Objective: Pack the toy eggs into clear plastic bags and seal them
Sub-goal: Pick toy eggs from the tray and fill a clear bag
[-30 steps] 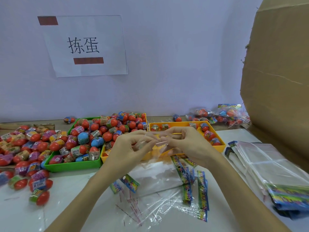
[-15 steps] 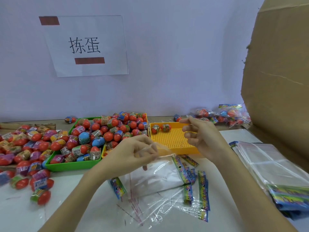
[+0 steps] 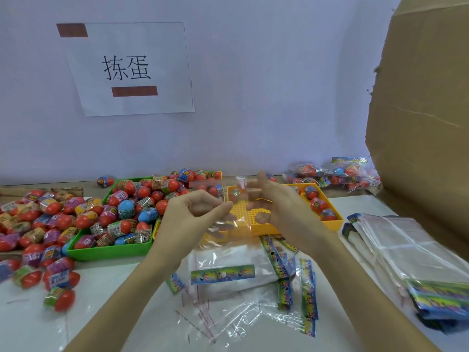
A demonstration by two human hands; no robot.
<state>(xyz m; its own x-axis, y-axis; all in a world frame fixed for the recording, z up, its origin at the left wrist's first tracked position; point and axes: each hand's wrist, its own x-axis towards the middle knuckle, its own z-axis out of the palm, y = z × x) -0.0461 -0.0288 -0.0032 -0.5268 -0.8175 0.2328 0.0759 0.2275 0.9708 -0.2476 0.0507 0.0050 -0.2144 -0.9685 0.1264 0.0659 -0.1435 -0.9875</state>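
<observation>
I saw the left hand (image 3: 193,214) pinching a clear bag (image 3: 228,224) above the table's middle. The right hand (image 3: 281,209) was blurred beside it; its grip I couldn't tell.

The right hand (image 3: 281,212) was reaching out over the yellow tray (image 3: 337,222). It has come back close to the left hand (image 3: 193,214). The clear bag (image 3: 228,224) now hangs higher, between both hands.
</observation>
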